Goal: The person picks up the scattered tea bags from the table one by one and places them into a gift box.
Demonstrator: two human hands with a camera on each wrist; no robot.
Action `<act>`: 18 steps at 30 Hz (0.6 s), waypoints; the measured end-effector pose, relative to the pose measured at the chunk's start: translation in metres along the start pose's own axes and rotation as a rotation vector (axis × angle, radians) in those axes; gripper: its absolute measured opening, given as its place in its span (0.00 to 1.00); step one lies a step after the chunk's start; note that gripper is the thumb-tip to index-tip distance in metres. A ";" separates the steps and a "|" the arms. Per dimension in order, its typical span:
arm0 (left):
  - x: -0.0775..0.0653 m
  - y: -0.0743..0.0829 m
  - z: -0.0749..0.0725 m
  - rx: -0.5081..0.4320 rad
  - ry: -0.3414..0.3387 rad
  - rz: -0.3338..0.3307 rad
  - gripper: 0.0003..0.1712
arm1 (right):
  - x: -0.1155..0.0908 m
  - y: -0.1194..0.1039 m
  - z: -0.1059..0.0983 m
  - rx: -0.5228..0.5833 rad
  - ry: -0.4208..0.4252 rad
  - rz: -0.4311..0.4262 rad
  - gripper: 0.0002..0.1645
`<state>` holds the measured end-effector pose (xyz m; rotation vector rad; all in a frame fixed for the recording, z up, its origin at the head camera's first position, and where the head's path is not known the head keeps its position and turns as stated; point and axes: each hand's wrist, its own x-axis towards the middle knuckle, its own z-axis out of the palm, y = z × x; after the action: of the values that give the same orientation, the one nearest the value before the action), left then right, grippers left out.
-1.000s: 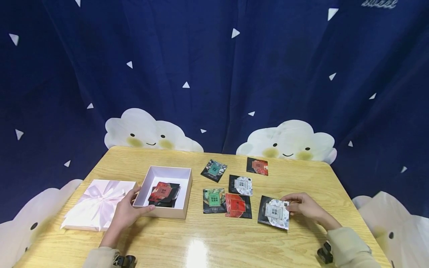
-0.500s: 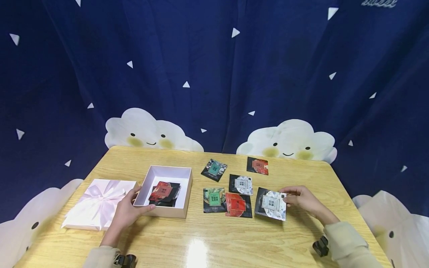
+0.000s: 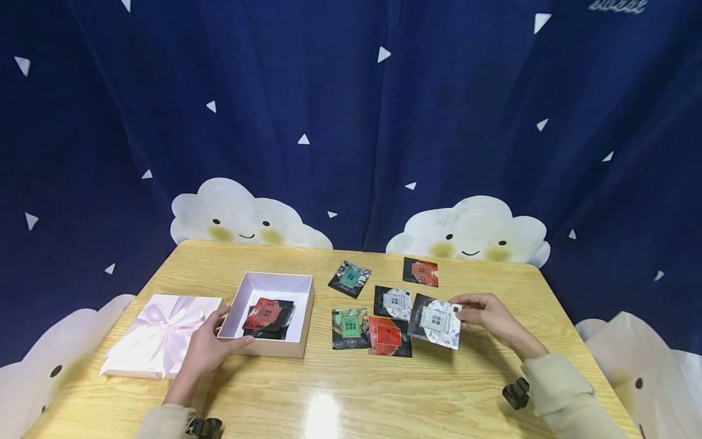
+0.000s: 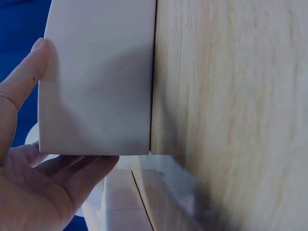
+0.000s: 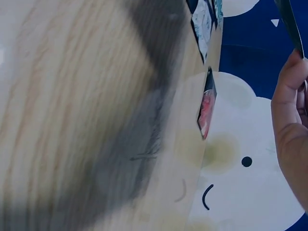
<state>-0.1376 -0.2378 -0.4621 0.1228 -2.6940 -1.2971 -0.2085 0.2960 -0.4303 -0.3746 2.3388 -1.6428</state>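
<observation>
My right hand pinches a black and silver-white sachet by its right edge, tilted and raised over the table. Its shadow falls on the wood below. In the right wrist view, a thin edge of this sachet rises from the fingertips. My left hand holds the near left corner of an open pale pink box, thumb on the front rim and fingers along the left side. The left wrist view shows that thumb against the box wall. Inside the box lie red and black sachets, overlapping.
Left of the box lies a white lid with a pink ribbon bow. On the table are a teal sachet, a green one, two red ones, and another silver-white sachet. A dark blue curtain hangs behind.
My right hand has lifted the silver-white sachet and carried it left and away from me, near the other sachets. The left hand stays at the box.
</observation>
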 end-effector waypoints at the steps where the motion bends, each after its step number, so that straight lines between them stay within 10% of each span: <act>1: 0.000 0.000 0.000 0.000 0.000 -0.001 0.48 | 0.002 -0.001 0.001 -0.004 0.003 -0.001 0.23; 18: -0.001 0.002 -0.001 -0.001 -0.007 -0.007 0.49 | 0.017 -0.030 0.017 0.047 0.046 -0.056 0.23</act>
<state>-0.1365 -0.2374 -0.4598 0.1285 -2.7009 -1.3033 -0.2164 0.2648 -0.4084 -0.4011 2.3384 -1.7464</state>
